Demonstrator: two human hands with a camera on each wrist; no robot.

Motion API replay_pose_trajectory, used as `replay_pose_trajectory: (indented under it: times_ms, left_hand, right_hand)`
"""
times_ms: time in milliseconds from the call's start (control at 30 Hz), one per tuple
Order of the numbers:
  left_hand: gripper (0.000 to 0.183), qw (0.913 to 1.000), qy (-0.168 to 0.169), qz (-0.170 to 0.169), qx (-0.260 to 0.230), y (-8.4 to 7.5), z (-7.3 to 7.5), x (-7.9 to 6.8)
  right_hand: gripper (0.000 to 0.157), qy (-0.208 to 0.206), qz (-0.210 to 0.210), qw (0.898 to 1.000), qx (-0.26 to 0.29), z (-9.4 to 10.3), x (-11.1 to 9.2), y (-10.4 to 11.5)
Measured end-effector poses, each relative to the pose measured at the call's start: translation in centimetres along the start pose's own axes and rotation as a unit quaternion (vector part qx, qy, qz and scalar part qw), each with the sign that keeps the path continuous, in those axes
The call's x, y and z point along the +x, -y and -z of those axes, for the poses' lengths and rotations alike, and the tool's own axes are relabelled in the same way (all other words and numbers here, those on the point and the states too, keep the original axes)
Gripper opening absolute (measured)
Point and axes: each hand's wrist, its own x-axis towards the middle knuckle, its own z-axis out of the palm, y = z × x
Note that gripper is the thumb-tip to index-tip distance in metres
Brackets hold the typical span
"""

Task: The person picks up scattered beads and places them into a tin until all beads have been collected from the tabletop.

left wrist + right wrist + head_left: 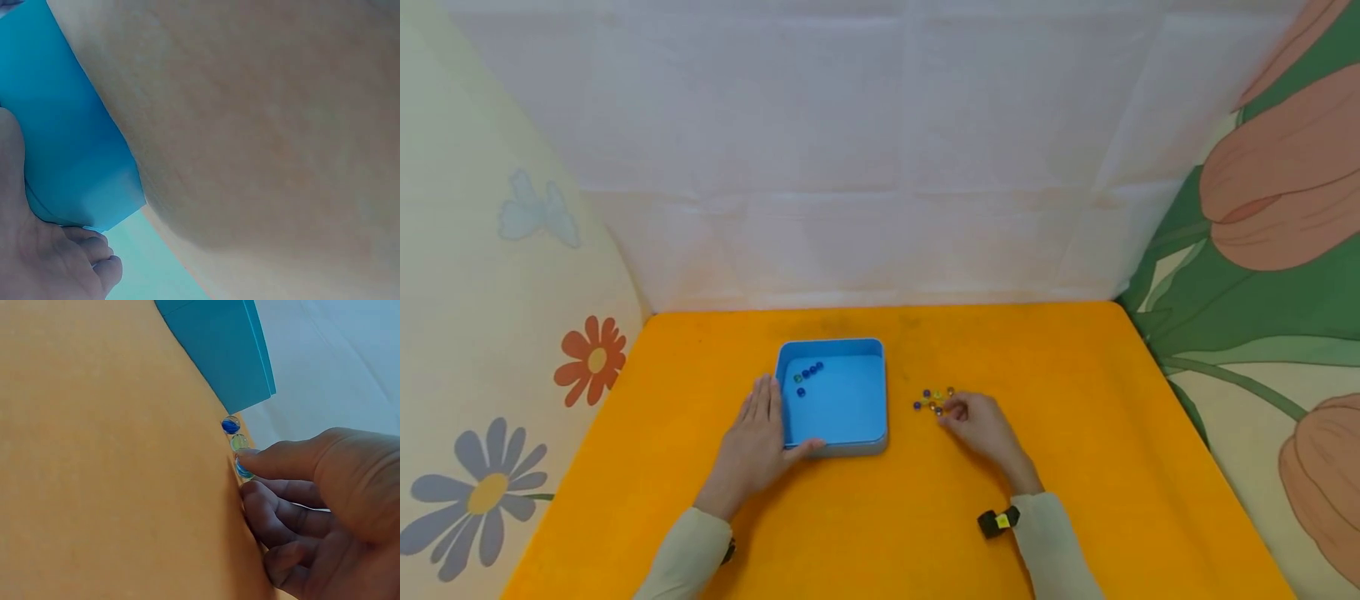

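Note:
In the head view, a blue square tray [850,408] stands on the orange table, several dark blue glass marbles [812,369] and a greenish one [798,378] lying inside at its left. My left hand [752,446] rests against the tray, straight fingers along its left side and thumb at its front edge. To the tray's right, my right hand [981,425] is at a small group of loose marbles [927,393]. The right wrist view shows a blue-streaked marble [244,469] between its thumb and index fingertips, partly covered by the thumb.
The orange tabletop [880,525] reaches back to a white cloth wall [880,167]. Flower-printed panels flank it, with an orange-red flower [597,360] on the left and large tulips [1285,167] on the right.

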Motion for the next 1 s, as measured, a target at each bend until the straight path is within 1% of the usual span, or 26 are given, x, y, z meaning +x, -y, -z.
replay_pose_trajectory:
  times_ms: [400, 667, 833, 1000]
  left_hand:
    - [0.130, 1.0000, -0.004, -0.005, 0.003, -0.04, -0.02, 0.12]
    - [0.130, 1.0000, -0.006, -0.004, 0.006, -0.10, -0.14, 0.08]
    - [0.129, 0.9998, -0.014, -0.009, 0.009, -0.09, -0.15, 0.00]
    - [0.128, 0.9998, -0.013, -0.007, 0.012, -0.10, -0.04, -0.09]
  right_hand:
    - [0.013, -0.002, 0.006, 1.000, -0.022, -0.36, 0.47, 0.15]
    - [0.014, -0.010, 0.003, 0.999, -0.041, -0.56, 0.56, 0.12]
    - [0.014, -0.012, 0.003, 0.999, -0.050, -0.55, 0.49, 0.33]
    - [0.014, -0.014, 0.002, 0.998, -0.056, -0.69, 0.55, 0.36]
